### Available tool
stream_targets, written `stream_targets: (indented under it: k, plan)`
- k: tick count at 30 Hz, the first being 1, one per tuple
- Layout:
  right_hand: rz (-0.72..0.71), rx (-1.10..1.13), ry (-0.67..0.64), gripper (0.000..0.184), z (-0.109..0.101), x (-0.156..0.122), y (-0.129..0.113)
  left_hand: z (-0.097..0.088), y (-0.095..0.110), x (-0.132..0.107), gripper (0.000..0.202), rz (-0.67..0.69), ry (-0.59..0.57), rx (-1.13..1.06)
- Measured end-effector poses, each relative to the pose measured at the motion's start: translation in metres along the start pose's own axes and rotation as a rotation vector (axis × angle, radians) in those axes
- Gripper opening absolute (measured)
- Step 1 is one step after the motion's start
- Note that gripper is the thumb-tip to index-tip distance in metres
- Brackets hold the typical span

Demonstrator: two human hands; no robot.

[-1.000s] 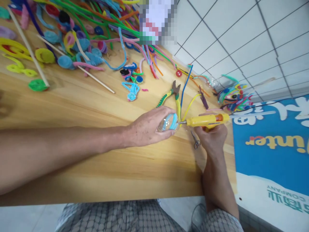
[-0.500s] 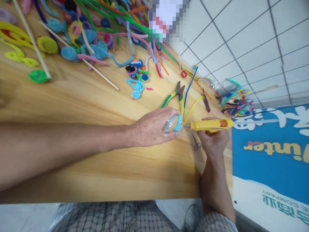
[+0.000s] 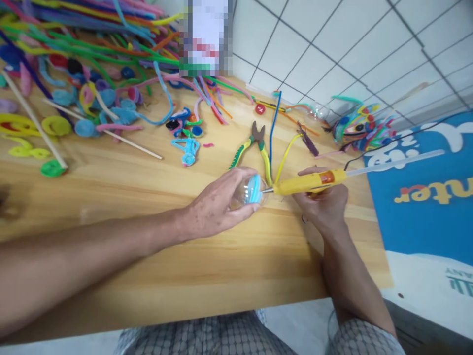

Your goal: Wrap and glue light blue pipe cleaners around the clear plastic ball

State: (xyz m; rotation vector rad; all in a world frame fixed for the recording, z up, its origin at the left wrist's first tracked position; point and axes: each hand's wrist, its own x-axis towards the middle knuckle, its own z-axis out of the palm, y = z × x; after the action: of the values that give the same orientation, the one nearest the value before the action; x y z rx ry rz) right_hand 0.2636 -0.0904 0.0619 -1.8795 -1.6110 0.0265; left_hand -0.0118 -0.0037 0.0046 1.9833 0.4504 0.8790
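My left hand [image 3: 216, 204] is closed around a clear plastic ball [image 3: 240, 194], thumb on one side and fingers on the other. A light-blue pipe cleaner [image 3: 253, 189] rings the ball on its right side. In my right hand [image 3: 327, 207] is a yellow hot glue gun [image 3: 306, 182], with a translucent glue stick [image 3: 397, 161] sticking out of its back. The metal nozzle points left and meets the blue ring, or nearly so; I cannot tell whether it touches. Green-and-yellow cutting pliers [image 3: 256, 148] lie open just beyond my left hand.
Pipe cleaners [image 3: 111, 44] and coiled pieces heap at the back left, with wooden sticks [image 3: 135, 144] among them. A blue pipe cleaner [image 3: 274, 130] and a yellow one [image 3: 287, 157] lie past the glue gun. A colourful pipe-cleaner figure [image 3: 360, 128] stands near the tiled wall [image 3: 332, 49].
The view has shifted and tilted. The ball has turned, so more of its clear side shows and the blue ring appears nearly edge-on. The glue gun now slants, its back end higher.
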Motion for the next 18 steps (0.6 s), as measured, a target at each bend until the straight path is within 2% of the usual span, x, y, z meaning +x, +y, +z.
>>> stream_targets:
  k: [5, 9, 18]
  plan:
    - [-0.121, -0.010, -0.002, 0.019, -0.002, 0.002, -0.005, -0.004, 0.000, 0.000, 0.059, 0.056, 0.013, 0.077]
    - [-0.116, -0.079, -0.008, 0.024, 0.002, 0.000, -0.001, -0.006, 0.002, -0.001, 0.062, 0.052, 0.007, 0.107]
    - [-0.209, -0.048, 0.042, 0.025, 0.010, -0.001, 0.010, -0.005, -0.002, -0.003, 0.066, 0.056, 0.007, 0.089]
